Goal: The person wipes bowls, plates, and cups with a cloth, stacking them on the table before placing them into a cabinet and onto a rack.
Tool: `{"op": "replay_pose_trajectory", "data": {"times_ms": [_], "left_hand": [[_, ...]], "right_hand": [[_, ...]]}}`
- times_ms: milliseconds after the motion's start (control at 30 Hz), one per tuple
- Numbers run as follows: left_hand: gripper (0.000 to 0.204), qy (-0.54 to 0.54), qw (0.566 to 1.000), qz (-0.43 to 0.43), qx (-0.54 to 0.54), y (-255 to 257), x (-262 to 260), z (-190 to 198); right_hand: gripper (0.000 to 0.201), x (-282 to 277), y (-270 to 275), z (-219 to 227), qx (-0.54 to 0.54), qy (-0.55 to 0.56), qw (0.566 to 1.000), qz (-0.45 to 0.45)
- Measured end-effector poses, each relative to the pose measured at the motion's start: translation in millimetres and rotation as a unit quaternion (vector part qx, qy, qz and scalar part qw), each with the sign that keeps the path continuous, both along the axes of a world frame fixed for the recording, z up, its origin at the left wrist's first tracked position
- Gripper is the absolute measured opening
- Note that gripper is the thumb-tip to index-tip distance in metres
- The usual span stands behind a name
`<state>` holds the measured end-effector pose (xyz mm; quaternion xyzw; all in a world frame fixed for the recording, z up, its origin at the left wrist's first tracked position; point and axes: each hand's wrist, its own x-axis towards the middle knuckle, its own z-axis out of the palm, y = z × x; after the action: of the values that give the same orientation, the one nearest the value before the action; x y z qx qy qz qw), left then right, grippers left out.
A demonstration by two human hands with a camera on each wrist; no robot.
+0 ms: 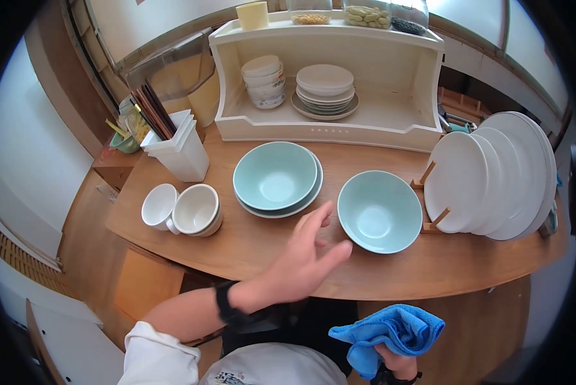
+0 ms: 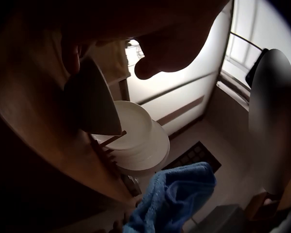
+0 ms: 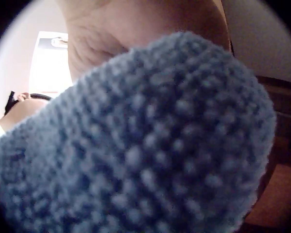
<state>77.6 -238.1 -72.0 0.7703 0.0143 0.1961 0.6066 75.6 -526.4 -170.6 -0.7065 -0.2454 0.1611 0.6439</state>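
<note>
A single light-blue bowl (image 1: 379, 212) stands upright on the wooden table, right of centre. My left hand (image 1: 304, 260) reaches over the table beside that bowl's left rim, thumb and fingers spread apart with nothing between them. From the left wrist, the same bowl (image 2: 94, 99) shows dark, side-on under the fingers. Left of the hand sit two nested light-blue bowls (image 1: 276, 176). Below the table's front edge, my right hand (image 1: 398, 364) grips a bunched blue cloth (image 1: 397, 327), which covers most of its fingers. The cloth (image 3: 150, 141) fills much of the right wrist view.
White plates (image 1: 456, 183) stand in a wooden rack at the right. White cups (image 1: 197, 208) and a white holder (image 1: 184, 151) with chopsticks are at the left. Behind, a cream shelf (image 1: 390, 83) holds stacked small bowls (image 1: 263, 80) and plates (image 1: 325, 80), with jars on top.
</note>
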Motion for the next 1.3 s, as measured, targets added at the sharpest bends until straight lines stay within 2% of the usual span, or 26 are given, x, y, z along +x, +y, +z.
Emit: {"op": "replay_pose_trajectory", "data": {"times_ms": [33, 67, 133, 200, 267, 333, 367, 433, 500, 567, 633, 667, 733, 767, 833, 867, 933, 967, 1033, 1067, 1133, 1200, 1233, 1300], "left_hand": [[0.051, -0.037, 0.984, 0.009, 0.172, 8.0, -14.2, 10.3], [0.051, -0.034, 0.983, 0.005, 0.178, 19.9, -23.2, 26.6], [0.047, -0.030, 0.945, 0.017, 0.325, 49.0, -25.7, 64.8], [0.042, 0.044, 0.935, 0.092, 0.341, 70.7, -13.0, 91.4], [0.046, 0.073, 0.883, 0.111, 0.451, 115.4, 10.3, 82.0], [0.047, 0.195, 0.800, 0.128, 0.552, 146.1, 27.5, 69.6], [0.047, 0.193, 0.798, 0.128, 0.556, 152.0, 34.3, 66.5], [0.046, 0.374, 0.728, 0.127, 0.560, 158.3, 47.3, 61.2], [0.045, 0.381, 0.731, 0.126, 0.552, 160.0, 52.1, 58.3], [0.044, 0.388, 0.735, 0.126, 0.542, 164.6, 55.8, 53.0], [0.041, 0.354, 0.767, 0.128, 0.520, 173.2, 55.2, 47.1], [0.041, 0.352, 0.767, 0.128, 0.520, 175.4, 54.4, 47.3], [0.037, 0.297, 0.817, 0.115, 0.481, 178.6, 51.7, 47.5], [0.037, 0.296, 0.817, 0.116, 0.481, 177.5, 50.3, 50.4], [0.033, 0.298, 0.854, 0.122, 0.409, 172.4, 46.4, 60.5], [0.033, 0.296, 0.854, 0.123, 0.410, 167.6, 42.9, 66.5], [0.026, 0.289, 0.891, 0.128, 0.327, 159.6, 33.8, 75.0], [0.026, 0.286, 0.891, 0.129, 0.327, 161.5, 30.3, 73.9], [0.024, 0.206, 0.903, 0.136, 0.353, 167.8, 21.4, 67.9], [0.024, 0.204, 0.903, 0.136, 0.353, 172.6, 15.9, 64.0], [0.021, 0.045, 0.932, 0.124, 0.336, 179.8, 4.5, 54.8], [0.020, 0.034, 0.938, 0.133, 0.320, 160.2, -14.9, 67.4], [0.019, 0.023, 0.942, 0.143, 0.304, 146.9, -26.5, 76.2], [0.017, 0.007, 0.953, 0.146, 0.267, 120.1, -49.8, 79.7]], "right_hand": [[0.049, 1.7, 1.3, 2.0, 0.000, 0.016, 1.000, 0.011], [0.049, 2.2, 2.3, 1.6, 0.001, 0.033, 0.999, 0.022], [0.052, 4.8, 1.4, -6.1, -0.008, 0.016, 0.999, 0.032], [0.053, 5.0, 4.1, -17.5, -0.013, -0.012, 0.999, 0.035], [0.053, 2.5, 8.3, -22.2, -0.002, -0.019, 0.999, 0.032], [0.052, 0.5, 10.6, -22.1, 0.011, -0.024, 0.999, 0.027], [0.051, -0.4, 9.5, -19.4, -0.012, -0.053, 0.998, 0.045], [0.051, -3.2, 8.8, -15.1, -0.034, -0.082, 0.994, 0.056], [0.054, -5.5, 8.4, -11.8, -0.043, -0.021, 0.998, 0.048], [0.054, -6.2, 7.5, -13.6, -0.039, -0.021, 0.998, 0.036], [0.055, -7.2, 5.7, -17.9, -0.033, -0.020, 0.999, 0.023], [0.055, -7.7, 4.7, -20.4, -0.029, -0.020, 0.999, 0.017], [0.056, -8.5, 3.0, -24.6, -0.022, -0.019, 1.000, 0.008], [0.056, -8.7, 2.6, -25.7, -0.017, -0.019, 1.000, 0.004], [0.057, -8.8, 4.4, -25.8, -0.011, -0.021, 1.000, -0.002], [0.057, -8.7, 7.9, -23.8, -0.017, -0.024, 1.000, 0.005], [0.058, -8.8, 17.2, -15.5, -0.022, -0.030, 0.999, 0.012], [0.058, -8.3, 24.9, -3.2, -0.018, -0.028, 0.999, 0.027], [0.058, -9.0, 31.7, 9.2, -0.014, -0.027, 0.999, 0.044], [0.057, -9.4, 33.9, 12.7, -0.026, -0.028, 0.998, 0.048], [0.056, -8.8, 37.4, 11.3, -0.038, -0.029, 0.998, 0.050], [0.047, -5.8, 39.4, 1.2, -0.016, -0.140, 0.988, 0.062], [0.047, -6.7, 45.6, 2.0, -0.016, -0.141, 0.988, 0.059], [0.041, -9.3, 65.9, 10.3, 0.096, -0.071, 0.988, -0.093]]}}
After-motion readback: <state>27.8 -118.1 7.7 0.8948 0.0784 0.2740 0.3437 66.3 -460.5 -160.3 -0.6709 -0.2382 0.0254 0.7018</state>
